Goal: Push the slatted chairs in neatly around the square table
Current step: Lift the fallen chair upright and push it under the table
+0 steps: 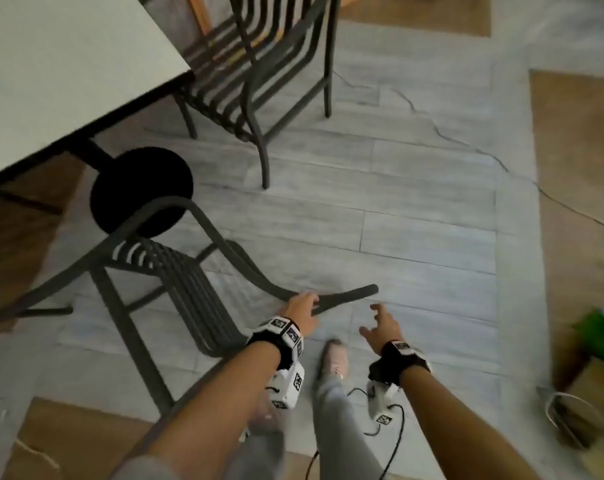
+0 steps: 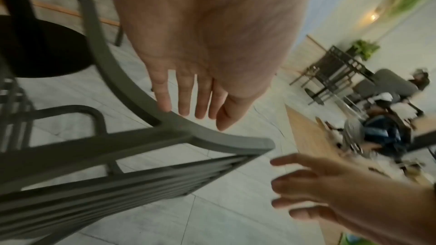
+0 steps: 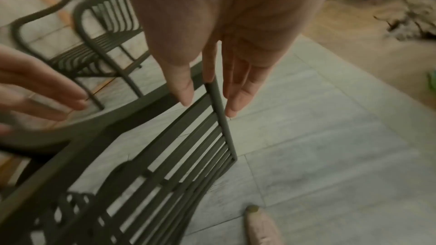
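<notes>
Two slatted chairs showing around the square table (image 1: 61, 64): the near chair (image 1: 176, 278) is standing at the table's lower corner, its seat slats facing under the tabletop and its curved top rail (image 1: 345, 295) reaching out toward the person; the far chair (image 1: 259, 74) is sitting at the table's right edge, seat partly tucked under, its backrest cut off by the top of the head view. One round black table base (image 1: 141, 192) is lying on the floor between table and near chair. Left hand (image 1: 302, 311) is resting on the near chair's top rail, fingers draped over it in the head view; in the left wrist view those fingers (image 2: 186, 98) are lying fairly straight, tips at the rail, so whether they are truly closing round it is hard to say. Right hand (image 1: 380, 329) is hovering just beside the rail's free end, fingers spread and loose, holding nothing, not touching the chair. One foot in a light shoe (image 1: 335, 358) is stepping on the grey plank floor (image 1: 415, 220) between the two arms. One thin cable (image 1: 467, 143) is trailing across the floor to the right. A green object (image 1: 602, 336) at the right edge is cut off and too blurred to identify. All three views are motion-smeared; the near chair's left side is running out of frame
</notes>
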### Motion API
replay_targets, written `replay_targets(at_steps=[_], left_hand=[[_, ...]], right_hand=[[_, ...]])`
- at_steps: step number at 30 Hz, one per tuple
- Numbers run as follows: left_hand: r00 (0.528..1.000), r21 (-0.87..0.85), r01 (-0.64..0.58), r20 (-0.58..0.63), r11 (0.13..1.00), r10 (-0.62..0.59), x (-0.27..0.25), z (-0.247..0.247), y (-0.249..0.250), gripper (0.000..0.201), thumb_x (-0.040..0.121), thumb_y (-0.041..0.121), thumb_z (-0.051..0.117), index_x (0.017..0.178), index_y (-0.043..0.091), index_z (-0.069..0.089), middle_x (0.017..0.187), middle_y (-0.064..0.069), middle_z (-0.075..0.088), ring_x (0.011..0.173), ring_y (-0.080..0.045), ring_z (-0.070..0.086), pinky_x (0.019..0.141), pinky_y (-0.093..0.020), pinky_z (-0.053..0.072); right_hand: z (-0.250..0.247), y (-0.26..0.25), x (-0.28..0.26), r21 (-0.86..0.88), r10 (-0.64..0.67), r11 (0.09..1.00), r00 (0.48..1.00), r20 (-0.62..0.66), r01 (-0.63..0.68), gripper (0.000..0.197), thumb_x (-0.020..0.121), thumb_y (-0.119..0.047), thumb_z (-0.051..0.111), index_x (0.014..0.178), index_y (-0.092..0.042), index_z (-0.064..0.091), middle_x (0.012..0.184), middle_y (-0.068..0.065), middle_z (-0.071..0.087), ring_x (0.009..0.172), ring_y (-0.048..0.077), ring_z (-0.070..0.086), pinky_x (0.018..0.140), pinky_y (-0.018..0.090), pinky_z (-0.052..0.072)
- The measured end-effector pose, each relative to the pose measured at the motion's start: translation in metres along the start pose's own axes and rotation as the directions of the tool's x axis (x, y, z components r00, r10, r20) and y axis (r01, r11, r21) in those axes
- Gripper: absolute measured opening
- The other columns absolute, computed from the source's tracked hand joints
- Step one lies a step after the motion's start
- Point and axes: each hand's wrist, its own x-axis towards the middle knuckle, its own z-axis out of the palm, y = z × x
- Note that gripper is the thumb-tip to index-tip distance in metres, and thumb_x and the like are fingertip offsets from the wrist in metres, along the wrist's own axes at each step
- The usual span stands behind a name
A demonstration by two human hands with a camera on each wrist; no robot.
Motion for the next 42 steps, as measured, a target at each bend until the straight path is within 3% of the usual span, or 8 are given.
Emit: replay_targets(at_steps=[4, 13, 19, 29, 32, 35, 38, 42], left_hand=[[0.995, 0.055, -0.076, 0.075, 0.996, 0.072, 0.060, 0.032, 0.042, 0.048, 0.091, 0.022, 0.056, 0.136, 0.010, 0.045, 0.139, -0.013, 0.051, 0.125, -0.035, 0.051, 0.104, -0.045, 0.043], [0.988, 0.009, 0.078, 0.136, 0.997, -0.078, 0.120, 0.055, 0.080, 0.045, 0.099, 0.036, 0.045, 0.126, 0.001, 0.052, 0.129, -0.022, 0.060, 0.117, -0.037, 0.057, 0.094, -0.041, 0.045], [0.989, -0.122, 0.132, -0.055, 0.984, -0.139, 0.039, 0.017, 0.076, 0.029, 0.097, 0.033, 0.046, 0.118, 0.014, 0.056, 0.132, -0.008, 0.060, 0.124, -0.026, 0.052, 0.104, -0.040, 0.030], [0.946, -0.464, -0.215, -0.318, 0.860, 0.064, -0.181, -0.095, 0.026, 0.023, 0.084, 0.044, 0.043, 0.090, 0.031, 0.060, 0.093, 0.003, 0.066, 0.098, -0.028, 0.057, 0.092, -0.054, 0.047], [0.881, -0.567, -0.373, -0.465, 0.734, 0.089, -0.249, -0.123, 0.000, 0.024, 0.085, 0.032, 0.048, 0.090, 0.017, 0.066, 0.082, -0.006, 0.065, 0.080, -0.025, 0.059, 0.079, -0.045, 0.050], [0.719, -0.546, -0.601, -0.688, 0.584, 0.097, -0.362, -0.133, -0.070, 0.029, 0.086, 0.029, 0.048, 0.083, 0.004, 0.063, 0.073, -0.010, 0.061, 0.070, -0.020, 0.059, 0.068, -0.026, 0.049], [0.664, -0.593, -0.688, -0.747, 0.418, 0.034, -0.379, -0.142, -0.079, 0.028, 0.090, 0.016, 0.041, 0.081, -0.004, 0.058, 0.061, -0.001, 0.061, 0.057, -0.009, 0.059, 0.057, -0.014, 0.047], [0.563, -0.580, -0.745, -0.812, 0.330, -0.156, -0.396, -0.145, -0.114, 0.062, 0.063, 0.057, 0.073, 0.079, -0.002, 0.064, 0.071, -0.012, 0.057, 0.058, -0.015, 0.054, 0.052, -0.014, 0.045]], right_hand=[[0.005, -0.003, 0.030, 0.331, 0.032, 0.943, 0.997, -0.075, -0.006, 0.073, 0.084, -0.006, 0.063, 0.144, -0.015, 0.022, 0.144, 0.015, 0.040, 0.119, 0.033, 0.054, 0.100, 0.046, 0.045], [-0.012, 0.014, 0.067, 0.209, -0.107, 0.971, 0.992, -0.061, 0.117, 0.059, 0.082, -0.009, 0.067, 0.135, -0.014, 0.042, 0.134, 0.014, 0.054, 0.121, 0.032, 0.051, 0.103, 0.042, 0.043], [-0.015, -0.006, 0.038, 0.196, -0.285, 0.943, 0.957, 0.058, 0.269, 0.065, 0.070, -0.028, 0.080, 0.127, -0.020, 0.050, 0.128, 0.010, 0.058, 0.116, 0.026, 0.052, 0.093, 0.029, 0.039], [-0.035, -0.060, -0.017, -0.122, -0.444, 0.880, 0.886, 0.136, 0.460, 0.041, 0.070, -0.047, 0.073, 0.097, -0.019, 0.062, 0.087, 0.007, 0.065, 0.078, 0.023, 0.055, 0.068, 0.030, 0.040], [-0.039, -0.079, -0.038, -0.249, -0.454, 0.846, 0.881, 0.131, 0.472, 0.035, 0.071, -0.046, 0.075, 0.094, -0.022, 0.063, 0.081, 0.004, 0.063, 0.081, 0.027, 0.060, 0.066, 0.032, 0.042], [-0.008, -0.113, -0.099, -0.335, -0.558, 0.754, 0.820, 0.128, 0.566, 0.034, 0.072, -0.043, 0.075, 0.093, -0.019, 0.065, 0.084, 0.007, 0.067, 0.083, 0.029, 0.062, 0.066, 0.030, 0.039], [-0.023, -0.111, -0.100, -0.381, -0.503, 0.783, 0.861, 0.080, 0.492, 0.032, 0.067, -0.047, 0.078, 0.085, -0.023, 0.067, 0.073, 0.000, 0.064, 0.070, 0.023, 0.057, 0.063, 0.029, 0.040], [-0.027, -0.118, -0.118, -0.500, -0.567, 0.679, 0.816, 0.108, 0.538, 0.015, 0.074, -0.036, 0.073, 0.077, -0.022, 0.068, 0.065, 0.001, 0.065, 0.072, 0.029, 0.065, 0.058, 0.029, 0.041]])
